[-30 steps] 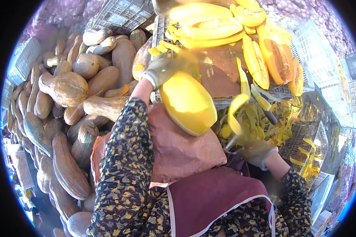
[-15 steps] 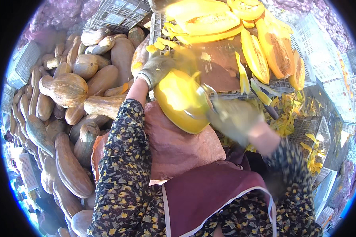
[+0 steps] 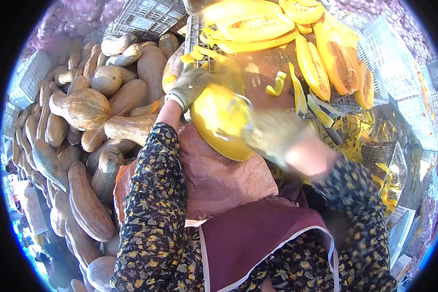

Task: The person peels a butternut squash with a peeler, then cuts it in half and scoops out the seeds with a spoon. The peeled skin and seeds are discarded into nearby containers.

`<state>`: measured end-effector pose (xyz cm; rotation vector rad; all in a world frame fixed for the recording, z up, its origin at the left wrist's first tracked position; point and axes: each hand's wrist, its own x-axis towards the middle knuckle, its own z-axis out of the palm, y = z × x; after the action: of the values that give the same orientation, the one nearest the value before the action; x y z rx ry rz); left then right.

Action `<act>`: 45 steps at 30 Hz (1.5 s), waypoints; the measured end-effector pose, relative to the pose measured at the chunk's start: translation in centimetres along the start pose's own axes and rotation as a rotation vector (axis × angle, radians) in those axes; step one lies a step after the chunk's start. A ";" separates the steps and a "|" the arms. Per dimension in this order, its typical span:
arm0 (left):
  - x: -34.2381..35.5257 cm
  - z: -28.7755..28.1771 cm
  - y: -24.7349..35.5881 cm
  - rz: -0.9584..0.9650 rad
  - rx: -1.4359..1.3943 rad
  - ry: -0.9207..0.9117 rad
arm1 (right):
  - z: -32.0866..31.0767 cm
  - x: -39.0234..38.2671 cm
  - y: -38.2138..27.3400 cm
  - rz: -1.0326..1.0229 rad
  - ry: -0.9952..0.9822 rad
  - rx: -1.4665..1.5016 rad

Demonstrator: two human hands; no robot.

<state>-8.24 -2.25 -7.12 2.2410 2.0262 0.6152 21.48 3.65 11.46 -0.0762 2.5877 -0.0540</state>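
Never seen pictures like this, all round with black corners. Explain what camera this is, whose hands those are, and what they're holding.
It's no machine: these are a person's own gloved hands. A wide fisheye camera on the head looks down, so the picture is round and edges bend. The left hand holds a yellow squash near its far end. The right hand is at its right side with something shiny, too blurred to identify. Ahead, cut squash pieces lie on and around a brown board; brown-skinned squashes are piled left.
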 end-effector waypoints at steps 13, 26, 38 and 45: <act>2.0 -2.0 1.2 -0.076 0.066 -0.212 | -0.2 4.3 6.6 0.043 0.000 0.294; 1.3 0.5 -2.0 -0.040 0.136 -0.282 | 6.8 -4.6 2.3 0.086 0.251 0.292; 1.4 -2.9 1.3 0.011 0.236 -0.224 | 13.3 -6.1 -3.6 0.560 0.140 0.946; 1.2 -2.8 0.8 0.016 0.222 -0.164 | 12.0 -3.1 -3.7 0.459 0.384 0.734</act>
<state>-8.28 -1.77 -4.01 2.3372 2.0875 0.2069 30.56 -0.11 3.11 0.8597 2.7085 -0.9063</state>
